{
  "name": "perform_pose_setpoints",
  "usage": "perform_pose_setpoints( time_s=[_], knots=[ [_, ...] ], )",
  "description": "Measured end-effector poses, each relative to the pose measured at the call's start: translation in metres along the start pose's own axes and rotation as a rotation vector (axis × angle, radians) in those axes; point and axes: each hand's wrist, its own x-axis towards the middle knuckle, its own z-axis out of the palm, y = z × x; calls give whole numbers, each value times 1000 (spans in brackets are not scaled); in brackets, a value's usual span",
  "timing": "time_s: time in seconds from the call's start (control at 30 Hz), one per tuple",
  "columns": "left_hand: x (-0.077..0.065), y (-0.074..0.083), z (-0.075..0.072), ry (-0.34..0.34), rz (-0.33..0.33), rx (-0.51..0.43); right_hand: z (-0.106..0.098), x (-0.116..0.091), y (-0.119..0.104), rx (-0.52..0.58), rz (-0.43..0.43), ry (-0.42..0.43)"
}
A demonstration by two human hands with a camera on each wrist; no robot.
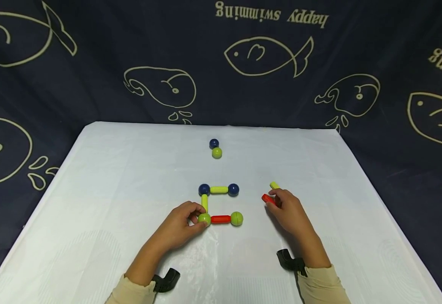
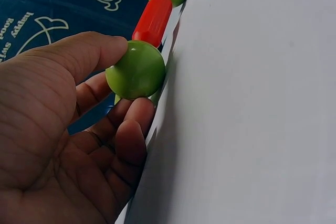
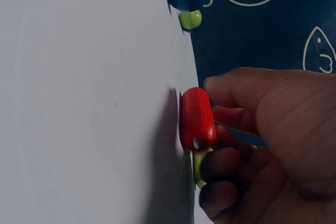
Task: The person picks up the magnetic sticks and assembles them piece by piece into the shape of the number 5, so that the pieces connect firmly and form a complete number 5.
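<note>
On the white table, magnetic balls and rods form an angular C shape. My left hand [image 1: 180,223] pinches its near-left green ball [image 2: 135,71] between thumb and fingers. From that ball a red rod [image 1: 221,219] runs right to another green ball [image 1: 237,218]. A yellow-green rod [image 1: 204,203] leads away to a blue ball [image 1: 204,189], joined by a second such rod [image 1: 219,190] to another blue ball [image 1: 233,189]. Off to the right, my right hand [image 1: 289,211] holds a loose red rod [image 3: 198,119] at its fingertips. A loose yellow-green rod [image 1: 274,185] lies just beyond these fingers.
Farther back on the table [image 1: 148,156], a blue ball [image 1: 214,143] and a green ball [image 1: 217,153] sit together. A dark cloth [image 1: 205,50] with fish drawings hangs behind the table. Each wrist wears a black mount.
</note>
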Motion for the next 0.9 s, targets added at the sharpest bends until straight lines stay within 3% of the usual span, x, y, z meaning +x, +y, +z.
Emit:
perform_pose_setpoints(
  time_s=[0.2, 0.4, 0.73, 0.9],
  knots=[
    [-1, 0, 0, 2, 1, 7, 4, 0, -3, -9, 14, -99],
    [-1, 1, 0, 3, -5, 4, 5, -1, -7, -17, 5, -135],
    [-1, 0, 1, 14, -17, -7, 6, -3, -12, 44, -45, -174],
    [0, 1, 2, 30, -24, -15, 5, -5, -17, 128, -45, -224]
  ],
)
